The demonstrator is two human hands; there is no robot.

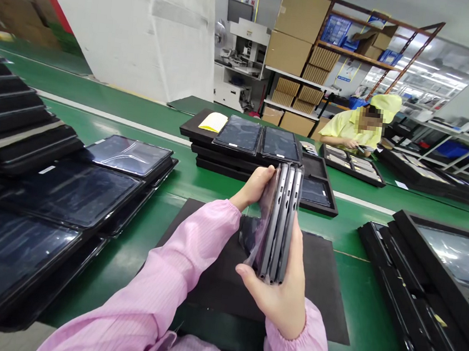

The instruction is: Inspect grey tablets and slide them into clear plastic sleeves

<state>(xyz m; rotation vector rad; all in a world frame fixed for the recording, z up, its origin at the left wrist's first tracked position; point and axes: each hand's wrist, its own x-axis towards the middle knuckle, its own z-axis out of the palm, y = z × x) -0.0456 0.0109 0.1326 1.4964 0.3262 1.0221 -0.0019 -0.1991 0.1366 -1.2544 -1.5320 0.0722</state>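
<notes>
Between my two hands stands a stack of three tablets (283,225), held on edge with the ports and grey side frames facing me. Clear plastic film hangs loosely on the stack's left face. My left hand (255,188) grips the far upper left side, its fingers partly hidden behind the film. My right hand (283,289) wraps the near lower end, thumb on the left and fingers along the right face. Below the stack a black mat (315,284) lies on the green table (150,217).
Trays of dark tablets (77,192) pile up at left. More black trays (428,285) stand at right. Behind my hands, stacked foam trays (223,160) carry tablets and a yellow paper pad (214,121). Across the table a person in yellow (352,126) handles small items over a tray.
</notes>
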